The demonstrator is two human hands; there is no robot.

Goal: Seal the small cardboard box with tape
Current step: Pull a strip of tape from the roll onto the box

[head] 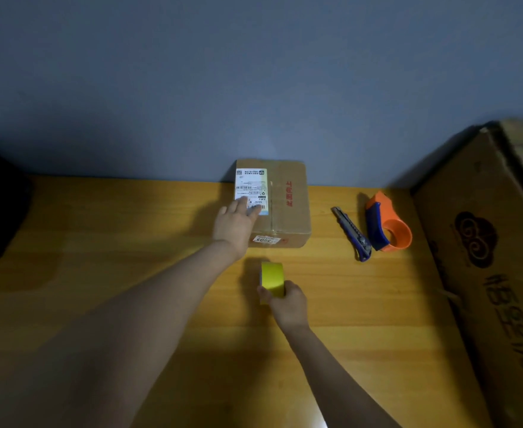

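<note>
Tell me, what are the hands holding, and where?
The right hand grips the yellow tape roll at its near edge. The left hand just rests flat on the small box.

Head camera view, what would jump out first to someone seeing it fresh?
The yellow tape roll gripped in the right hand at table centre. Just beyond, the left hand rests on the small cardboard box against the wall. Rightward lies an orange tape dispenser.

A plain blue-grey wall rises behind the glossy wooden table, the room seemingly dimly lit
</note>
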